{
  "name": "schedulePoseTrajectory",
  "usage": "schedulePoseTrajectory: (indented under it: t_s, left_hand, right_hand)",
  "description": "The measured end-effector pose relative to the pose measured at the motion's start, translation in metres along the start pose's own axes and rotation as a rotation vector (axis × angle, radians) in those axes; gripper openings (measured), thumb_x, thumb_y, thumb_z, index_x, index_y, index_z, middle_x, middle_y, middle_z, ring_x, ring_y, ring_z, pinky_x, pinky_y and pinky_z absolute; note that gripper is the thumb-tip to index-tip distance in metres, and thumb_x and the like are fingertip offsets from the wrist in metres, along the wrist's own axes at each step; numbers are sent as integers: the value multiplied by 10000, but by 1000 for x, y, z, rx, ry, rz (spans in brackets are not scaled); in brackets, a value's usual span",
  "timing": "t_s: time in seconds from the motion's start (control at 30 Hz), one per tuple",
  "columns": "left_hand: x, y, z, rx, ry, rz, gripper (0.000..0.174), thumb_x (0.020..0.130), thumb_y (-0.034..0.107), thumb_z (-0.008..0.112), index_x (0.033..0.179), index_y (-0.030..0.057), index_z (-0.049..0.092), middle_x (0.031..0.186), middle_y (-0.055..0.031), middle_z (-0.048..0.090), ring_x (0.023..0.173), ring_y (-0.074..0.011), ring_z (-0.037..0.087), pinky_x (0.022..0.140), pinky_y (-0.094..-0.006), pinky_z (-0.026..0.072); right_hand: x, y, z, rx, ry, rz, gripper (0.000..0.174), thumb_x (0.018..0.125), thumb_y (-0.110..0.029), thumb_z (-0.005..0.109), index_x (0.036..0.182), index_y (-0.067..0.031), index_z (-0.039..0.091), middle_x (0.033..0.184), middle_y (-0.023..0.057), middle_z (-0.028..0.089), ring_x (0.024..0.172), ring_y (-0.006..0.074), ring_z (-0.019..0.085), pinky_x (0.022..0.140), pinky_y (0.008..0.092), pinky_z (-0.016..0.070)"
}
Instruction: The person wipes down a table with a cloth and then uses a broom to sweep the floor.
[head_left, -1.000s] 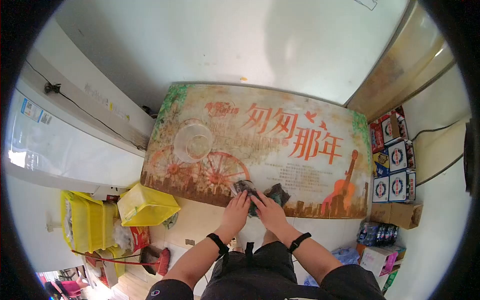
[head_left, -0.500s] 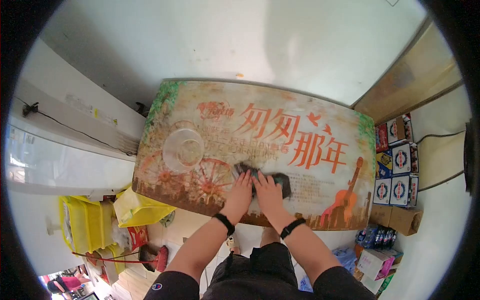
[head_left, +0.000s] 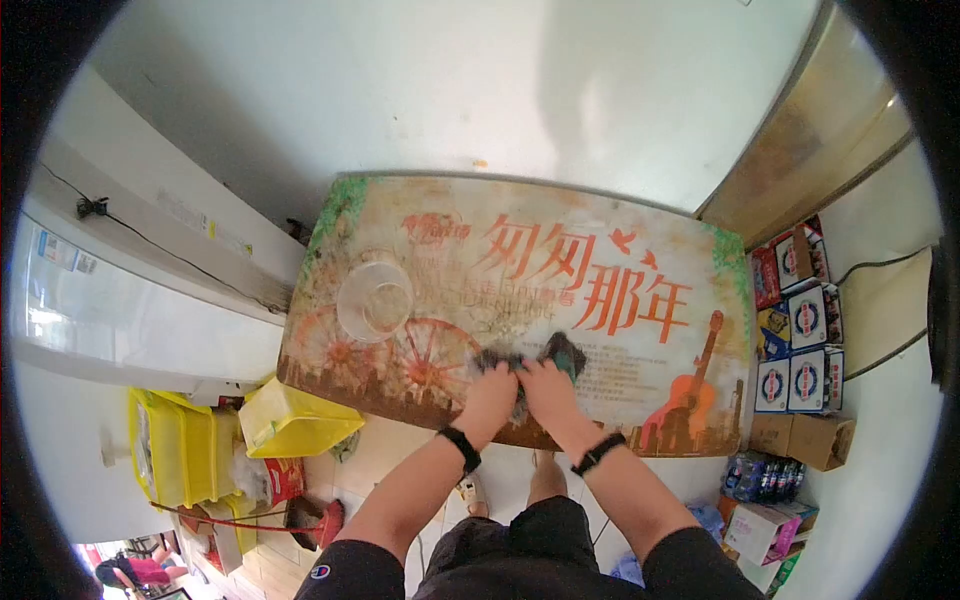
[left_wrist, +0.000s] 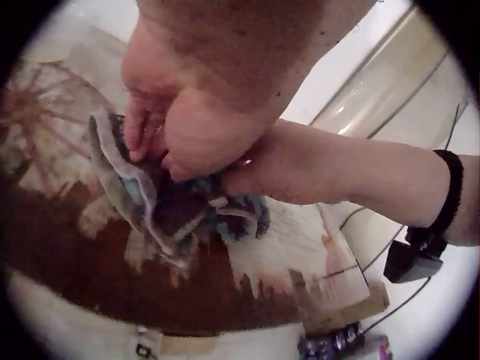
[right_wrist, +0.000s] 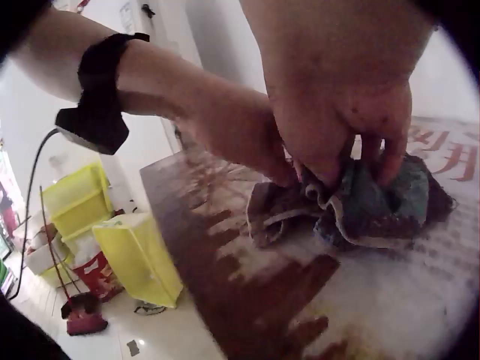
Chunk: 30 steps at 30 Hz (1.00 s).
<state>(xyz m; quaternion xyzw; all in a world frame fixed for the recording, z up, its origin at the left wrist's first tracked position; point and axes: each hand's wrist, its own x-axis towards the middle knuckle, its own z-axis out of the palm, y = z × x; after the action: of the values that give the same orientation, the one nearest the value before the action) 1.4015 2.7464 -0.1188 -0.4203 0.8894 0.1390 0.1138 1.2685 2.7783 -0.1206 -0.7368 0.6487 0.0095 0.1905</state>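
Observation:
A dark, crumpled cloth [head_left: 567, 354] lies on a printed tabletop [head_left: 400, 195], near its front edge. My left hand [head_left: 490, 393] grips the cloth's left part, and in the left wrist view its fingers [left_wrist: 135, 135] curl down into the folds. Right beside it, my right hand [head_left: 549, 388] holds the same cloth. Its bent fingers [right_wrist: 394, 161] dig into a green-grey section in the right wrist view, with folds bunched up between the two hands. The thumbs are close together. A round clear plastic container [head_left: 345, 300] stands on the tabletop to the left of the hands.
A white wall [head_left: 450, 90] rises behind the table. Yellow bins [head_left: 300, 418] and a red broom [head_left: 328, 522] stand on the floor at left, beside a white appliance [head_left: 130, 310]. Stacked boxes [head_left: 803, 380] and a pack of dark bottles [head_left: 775, 478] are at right.
Both hands have pushed the cloth from the table's front edge further onto the tabletop. Since half a second ago, the fingers have drawn in and bunched it.

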Motion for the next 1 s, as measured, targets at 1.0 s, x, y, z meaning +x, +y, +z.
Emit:
schedulePoseTrajectory:
  t_s: [1.0]
  left_hand:
    - [113, -26, -14, -73, 77, -32, 138, 841, 34, 509, 970, 10, 467, 921, -187, 533, 816, -363, 602, 667, -427, 519]
  right_hand:
    - [77, 39, -9, 268, 100, 373, 141, 850, -83, 528, 952, -10, 463, 856, 181, 611, 734, 311, 665, 576, 372, 561]
